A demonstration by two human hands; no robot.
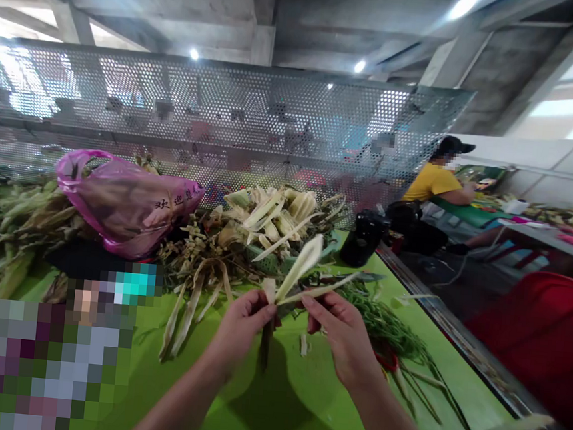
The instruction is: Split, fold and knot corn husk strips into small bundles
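Note:
Between my hands, over the green table, is a bundle of pale corn husk strips (300, 270). My left hand (243, 321) pinches its base between thumb and fingers, and a darker end hangs below the grip. One broad strip stands up from that pinch. A narrower strip slants right, and my right hand (339, 327) holds it between thumb and forefinger. Just beyond my hands, a green basket (287, 263) is heaped with dry corn husks (271, 217). A small husk scrap (304, 345) lies on the table below my right fingers.
A pink plastic bag (127, 204) stands at the left by piled husks (18, 238). A dark object (365, 238) sits behind green stems (391, 328). A perforated metal screen (225, 116) runs behind. Right of the table are a red chair (536, 344) and a seated person in yellow (432, 181).

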